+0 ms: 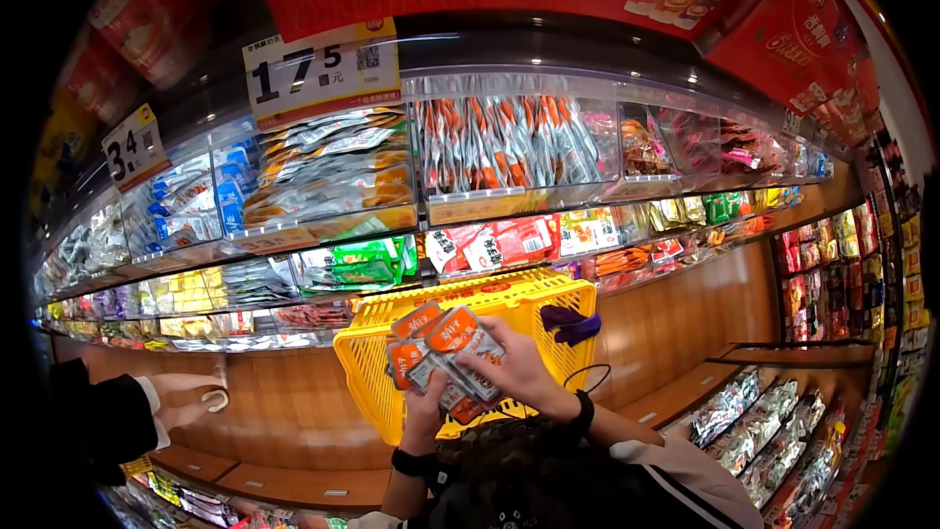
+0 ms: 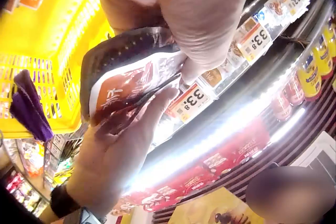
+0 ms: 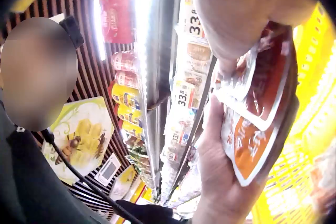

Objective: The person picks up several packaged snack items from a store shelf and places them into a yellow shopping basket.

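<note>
Several small snack packets (image 1: 452, 335), orange at one end and silver-grey below, are fanned out between both hands over a yellow shopping basket (image 1: 364, 419). My left hand (image 1: 425, 415) grips the fan from its lower left side. On the other side my right hand (image 1: 521, 368) pinches the packets, fingers behind and thumb in front. The left wrist view shows an orange-labelled packet (image 2: 123, 90) with a dark see-through part, between the two hands. In the right wrist view two packets (image 3: 249, 142) overlap, and the fingertips are partly hidden behind them.
A dark purple cloth-like piece (image 1: 570, 325) hangs at the basket's right rim. Behind it, shelf bins hold silver-orange packets (image 1: 504, 142) and green packets (image 1: 367, 260). A person's legs (image 1: 186, 402) show at left. Low at right stands another rack of packets (image 1: 774, 426).
</note>
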The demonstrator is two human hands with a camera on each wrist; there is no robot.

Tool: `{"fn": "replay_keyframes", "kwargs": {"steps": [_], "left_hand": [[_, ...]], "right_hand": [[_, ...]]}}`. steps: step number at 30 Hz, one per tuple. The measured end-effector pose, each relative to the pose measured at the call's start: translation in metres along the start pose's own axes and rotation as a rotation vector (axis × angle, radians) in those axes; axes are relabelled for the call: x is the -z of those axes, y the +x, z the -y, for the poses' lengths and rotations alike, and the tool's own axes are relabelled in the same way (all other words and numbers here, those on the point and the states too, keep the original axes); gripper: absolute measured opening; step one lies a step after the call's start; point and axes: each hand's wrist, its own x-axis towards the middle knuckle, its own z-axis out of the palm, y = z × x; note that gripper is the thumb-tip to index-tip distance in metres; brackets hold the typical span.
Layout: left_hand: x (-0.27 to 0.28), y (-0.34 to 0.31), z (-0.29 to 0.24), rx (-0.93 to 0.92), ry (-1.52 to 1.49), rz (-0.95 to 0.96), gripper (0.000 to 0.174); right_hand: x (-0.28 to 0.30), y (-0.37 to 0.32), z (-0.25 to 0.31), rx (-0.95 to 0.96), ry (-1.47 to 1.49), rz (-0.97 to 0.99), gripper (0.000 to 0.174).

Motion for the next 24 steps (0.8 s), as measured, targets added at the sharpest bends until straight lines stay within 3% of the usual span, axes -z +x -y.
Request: {"fn": "replay_keyframes", "kwargs": {"steps": [2,3,6,8,10,12,13,14,16,20,22,23,24], "left_hand": [[0.0,0.0,0.002,-0.031,-0.007,0.01,0.03],[0.0,0.0,0.001,-0.031,-0.009,0.012,0.03],[-0.004,0.002,-0.003,-0.049,0.032,0.015,0.029],[-0.008,0.001,-0.009,-0.076,0.084,0.062,0.029],[-0.008,-0.001,-0.007,-0.081,0.101,0.043,0.029],[-0.006,-0.002,-0.006,-0.088,0.118,0.021,0.029],[-0.005,-0.003,-0.006,-0.098,0.116,0.005,0.029],[-0.003,-0.004,-0.005,-0.108,0.114,-0.012,0.03],[0.004,-0.004,0.0,-0.115,0.057,-0.014,0.031],[0.012,-0.008,-0.002,-0.115,0.042,0.004,0.035],[0.018,-0.008,0.0,-0.127,0.061,0.009,0.036],[0.022,-0.007,0.002,-0.135,0.083,0.01,0.037],[0.025,-0.007,0.004,-0.139,0.08,0.011,0.037]], "right_hand": [[0.004,-0.003,0.01,-0.11,0.012,0.003,0.051],[0.001,-0.005,0.005,0.012,-0.054,-0.072,0.05],[0.007,-0.011,0.004,0.149,-0.255,-0.144,0.05],[0.011,-0.01,0.009,0.037,0.007,-0.164,0.042],[0.017,-0.01,0.006,0.008,0.05,-0.171,0.038],[0.043,-0.008,0.019,0.041,-0.11,-0.192,0.036],[0.058,-0.002,0.026,0.187,-0.303,-0.371,0.03],[0.077,0.007,0.024,0.206,-0.272,-0.466,0.024],[0.107,0.024,0.062,0.119,0.118,-0.416,0.026],[0.151,0.072,0.098,0.288,-0.307,-0.577,0.042],[0.167,0.104,0.094,0.502,-0.589,-0.655,0.04],[0.17,0.109,0.097,0.507,-0.59,-0.654,0.04],[0.162,0.111,0.116,0.344,-0.828,-0.677,0.039]]}}
